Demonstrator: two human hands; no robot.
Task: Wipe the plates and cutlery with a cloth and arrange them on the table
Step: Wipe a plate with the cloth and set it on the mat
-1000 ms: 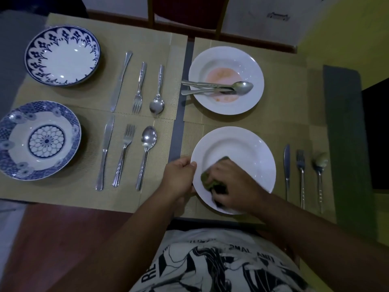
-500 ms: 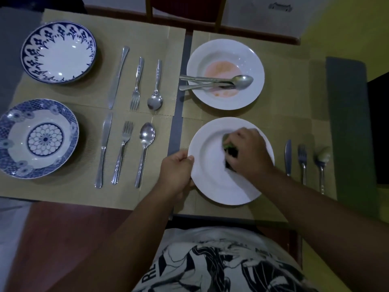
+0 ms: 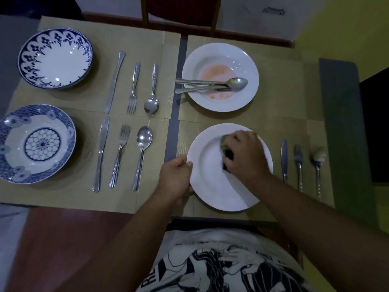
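Tan placemats (image 3: 63, 197) cover your bench, and every setting lies on them. Nearest you sits the white plate (image 3: 212, 186), with your left hand (image 3: 175, 180) curled around its left rim. Your right hand (image 3: 245, 153) is closed on the green cloth (image 3: 224, 145), pressed against the plate's upper right part. Beyond it, a second white plate (image 3: 242, 60) has an orange smear and holds stacked cutlery (image 3: 210, 85). Two blue-patterned plates (image 3: 55, 59) sit at far left, each with a knife, fork and spoon just beside it. Right of your plate lie a knife (image 3: 284, 159), a fork (image 3: 298, 163) and a spoon (image 3: 318, 161).
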